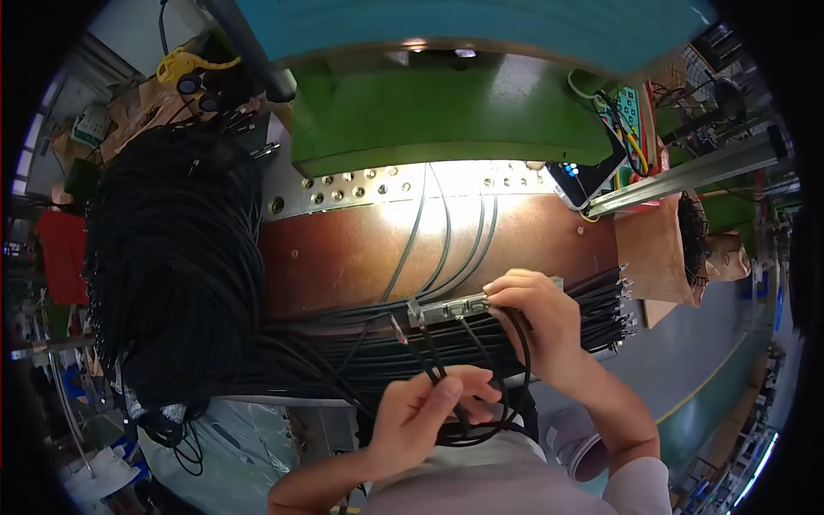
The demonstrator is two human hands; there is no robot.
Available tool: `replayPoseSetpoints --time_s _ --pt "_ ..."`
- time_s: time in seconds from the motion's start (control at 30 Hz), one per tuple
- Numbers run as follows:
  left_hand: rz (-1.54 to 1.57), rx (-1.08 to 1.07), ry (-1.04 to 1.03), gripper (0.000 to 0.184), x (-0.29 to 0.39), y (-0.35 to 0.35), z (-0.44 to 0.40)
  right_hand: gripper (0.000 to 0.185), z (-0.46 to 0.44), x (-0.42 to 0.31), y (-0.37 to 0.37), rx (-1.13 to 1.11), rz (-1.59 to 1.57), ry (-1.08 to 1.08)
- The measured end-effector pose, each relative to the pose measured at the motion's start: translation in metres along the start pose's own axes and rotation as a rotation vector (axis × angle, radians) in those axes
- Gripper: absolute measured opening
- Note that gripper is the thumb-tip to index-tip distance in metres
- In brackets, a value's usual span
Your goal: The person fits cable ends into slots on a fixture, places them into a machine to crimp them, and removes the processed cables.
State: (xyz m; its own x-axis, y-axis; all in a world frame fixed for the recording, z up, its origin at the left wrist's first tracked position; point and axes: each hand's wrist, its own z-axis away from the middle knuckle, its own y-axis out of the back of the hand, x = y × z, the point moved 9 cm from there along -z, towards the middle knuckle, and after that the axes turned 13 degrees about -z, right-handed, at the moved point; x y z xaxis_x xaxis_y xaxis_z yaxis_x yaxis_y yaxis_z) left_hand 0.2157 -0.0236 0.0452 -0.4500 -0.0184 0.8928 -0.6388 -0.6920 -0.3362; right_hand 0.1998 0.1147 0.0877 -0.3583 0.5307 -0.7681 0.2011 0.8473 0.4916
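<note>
My left hand (429, 412) is closed around black cables (436, 365) in front of my body, thumb pressed over the fingers. Just beyond it lies a narrow metal block with rectangular ports (455, 307), and thin cables run from its near side towards me. At the block's right end is my right hand (545, 322), its fingers curled and a looped black cable (525, 360) coming out from under them. Whether it also grips a plug is hidden by the fingers. A loose cable end with a metal tip (398, 330) sits left of the block.
A big heap of black cables (172, 257) covers the left side. More cables (584, 309) lie along the bench front, metal ends at right. Behind the brown bench top (343, 257) stands a green machine housing (446, 116). A phone-like screen (584, 176) and cardboard box (652, 249) are at right.
</note>
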Motion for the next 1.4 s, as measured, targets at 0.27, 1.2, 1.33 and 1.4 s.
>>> replayPoseSetpoints --time_s 0.27,1.2,1.33,1.4 --pt "0.222 -0.07 0.332 0.035 -0.029 -0.009 -0.007 0.024 0.005 -0.004 -0.019 -0.125 0.241 0.097" --pt "-0.239 -0.588 0.636 0.044 -0.007 -0.059 -0.051 0.023 -0.001 -0.011 0.022 -0.19 0.319 0.12" --pt "-0.563 -0.543 0.356 0.04 0.032 -0.044 -0.053 0.017 0.011 0.011 0.051 0.031 0.03 0.068" --pt "-0.558 -0.39 0.316 0.038 0.032 -0.023 -0.056 0.014 0.024 0.03 0.042 -0.011 0.0 -0.022"
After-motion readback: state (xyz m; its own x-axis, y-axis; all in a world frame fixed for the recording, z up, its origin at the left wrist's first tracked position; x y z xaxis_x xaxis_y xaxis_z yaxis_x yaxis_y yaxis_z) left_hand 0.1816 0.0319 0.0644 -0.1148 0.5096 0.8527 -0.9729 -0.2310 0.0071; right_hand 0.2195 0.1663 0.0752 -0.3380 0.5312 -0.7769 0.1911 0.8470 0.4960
